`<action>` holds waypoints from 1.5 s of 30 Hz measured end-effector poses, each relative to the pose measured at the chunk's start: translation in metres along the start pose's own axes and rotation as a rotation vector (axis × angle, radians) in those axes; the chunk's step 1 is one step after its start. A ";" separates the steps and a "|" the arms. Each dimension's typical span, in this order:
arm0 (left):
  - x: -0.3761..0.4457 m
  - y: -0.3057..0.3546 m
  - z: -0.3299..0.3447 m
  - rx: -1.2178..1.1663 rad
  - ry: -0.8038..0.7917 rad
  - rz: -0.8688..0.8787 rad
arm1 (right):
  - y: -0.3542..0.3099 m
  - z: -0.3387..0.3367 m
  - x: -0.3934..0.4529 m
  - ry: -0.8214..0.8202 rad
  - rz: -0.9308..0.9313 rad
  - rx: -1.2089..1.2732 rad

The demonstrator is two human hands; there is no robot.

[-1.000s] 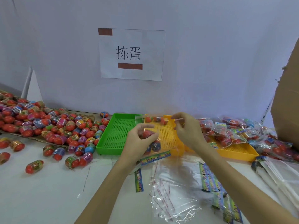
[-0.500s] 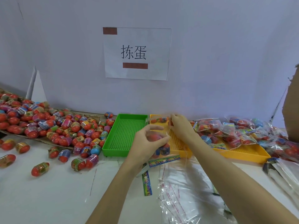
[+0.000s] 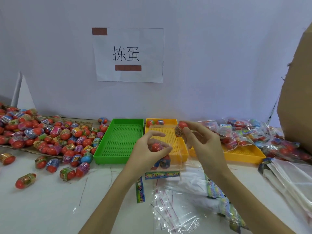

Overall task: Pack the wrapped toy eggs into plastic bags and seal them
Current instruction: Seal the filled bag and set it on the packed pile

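Observation:
My left hand (image 3: 148,149) holds a clear plastic bag (image 3: 175,146) upright over the near end of a yellow tray (image 3: 183,153), pinching it around a red wrapped egg (image 3: 156,147) inside. More eggs sit at the bag's bottom. My right hand (image 3: 200,141) pinches another wrapped egg (image 3: 180,129) at the bag's open top edge. Two loose eggs (image 3: 155,122) lie at the far end of that tray. A big pile of wrapped eggs (image 3: 43,134) covers the table's left.
An empty green tray (image 3: 119,141) stands left of the yellow one. A second yellow tray (image 3: 244,153) at the right holds packed bags (image 3: 253,134). Flat clear bags (image 3: 177,208) and colourful header strips (image 3: 162,175) lie in front. Cardboard box (image 3: 297,98) at far right.
My right hand has picked up an egg from the yellow tray and lifted it to the bag's top edge. The left hand keeps holding the bag in place.

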State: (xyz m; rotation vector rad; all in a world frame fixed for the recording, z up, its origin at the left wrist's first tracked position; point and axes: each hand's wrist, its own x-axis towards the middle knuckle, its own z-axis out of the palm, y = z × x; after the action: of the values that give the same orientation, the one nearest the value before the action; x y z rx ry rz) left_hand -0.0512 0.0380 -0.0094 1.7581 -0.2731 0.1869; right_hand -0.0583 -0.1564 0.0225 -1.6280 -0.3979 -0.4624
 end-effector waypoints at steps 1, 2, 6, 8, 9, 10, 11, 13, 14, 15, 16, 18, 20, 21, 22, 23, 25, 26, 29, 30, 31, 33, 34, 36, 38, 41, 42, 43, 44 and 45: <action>-0.001 0.000 0.003 0.003 -0.020 0.003 | -0.003 0.001 -0.004 -0.008 -0.020 0.009; -0.001 0.000 0.005 0.002 -0.035 0.004 | -0.006 0.003 -0.006 -0.019 -0.050 0.006; -0.003 -0.001 0.010 -0.055 -0.051 0.039 | -0.006 0.011 -0.009 -0.077 -0.217 -0.228; -0.003 0.001 0.010 -0.048 -0.044 0.085 | -0.001 0.010 -0.010 -0.094 -0.281 -0.383; -0.004 0.001 0.011 -0.028 -0.041 0.107 | 0.001 0.009 -0.010 -0.105 -0.310 -0.439; -0.004 0.001 0.011 -0.008 -0.038 0.121 | 0.003 0.008 -0.010 -0.116 -0.340 -0.488; -0.005 0.002 0.012 0.009 -0.035 0.128 | 0.004 0.006 -0.010 -0.127 -0.373 -0.533; -0.005 0.001 0.013 0.038 -0.027 0.158 | 0.004 0.004 -0.010 -0.155 -0.426 -0.616; -0.005 0.000 0.012 0.037 -0.020 0.169 | 0.003 0.003 -0.009 -0.180 -0.428 -0.646; -0.005 0.000 0.012 0.023 -0.016 0.172 | 0.002 0.001 -0.009 -0.209 -0.414 -0.665; -0.004 0.000 0.013 0.007 -0.018 0.173 | 0.002 -0.001 -0.007 -0.237 -0.393 -0.676; -0.005 0.001 0.014 0.007 -0.032 0.180 | 0.002 -0.004 -0.006 -0.279 -0.361 -0.695; -0.005 0.000 0.015 0.026 -0.036 0.182 | 0.003 -0.005 -0.006 -0.302 -0.350 -0.718; -0.005 0.000 0.016 0.026 -0.036 0.182 | 0.003 -0.005 -0.006 -0.307 -0.349 -0.731; -0.005 -0.001 0.016 0.021 -0.034 0.179 | 0.002 -0.005 -0.006 -0.312 -0.347 -0.744; -0.006 -0.001 0.016 0.015 -0.029 0.176 | 0.002 -0.006 -0.005 -0.321 -0.344 -0.756; -0.006 0.000 0.016 -0.002 -0.023 0.170 | 0.001 -0.009 -0.004 -0.350 -0.334 -0.771; -0.006 0.001 0.016 -0.020 -0.021 0.165 | 0.001 -0.011 -0.003 -0.366 -0.326 -0.776; -0.007 0.004 0.015 -0.094 0.008 0.134 | -0.001 -0.016 0.001 -0.391 -0.300 -0.749; -0.007 0.005 0.015 -0.117 0.018 0.116 | -0.002 -0.017 0.002 -0.388 -0.304 -0.721; -0.007 0.005 0.015 -0.135 0.023 0.095 | -0.002 -0.018 0.002 -0.381 -0.311 -0.694; -0.008 0.006 0.016 -0.152 0.017 0.063 | -0.003 -0.018 0.003 -0.372 -0.325 -0.674; -0.008 0.005 0.017 -0.154 0.010 0.051 | -0.003 -0.019 0.003 -0.371 -0.336 -0.675; -0.008 0.004 0.017 -0.160 -0.015 0.024 | -0.002 -0.020 0.005 -0.368 -0.365 -0.690; -0.007 0.004 0.015 -0.204 -0.071 -0.014 | 0.000 -0.021 0.006 -0.357 -0.397 -0.710; -0.006 0.007 0.012 -0.276 -0.119 -0.073 | 0.001 -0.024 0.009 -0.342 -0.392 -0.702; -0.006 0.007 0.011 -0.280 -0.107 -0.081 | 0.000 -0.025 0.009 -0.346 -0.382 -0.696; -0.005 0.007 0.012 -0.291 -0.090 -0.085 | 0.000 -0.026 0.009 -0.354 -0.374 -0.692; -0.004 0.006 0.012 -0.307 -0.077 -0.088 | -0.001 -0.028 0.009 -0.365 -0.368 -0.689; -0.005 0.005 0.013 -0.311 -0.064 -0.089 | -0.002 -0.028 0.009 -0.373 -0.364 -0.689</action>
State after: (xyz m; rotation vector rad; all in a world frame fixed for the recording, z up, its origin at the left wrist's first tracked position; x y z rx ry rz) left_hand -0.0574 0.0249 -0.0089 1.4651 -0.2547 0.0216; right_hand -0.0533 -0.1846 0.0312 -2.3352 -0.8950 -0.6090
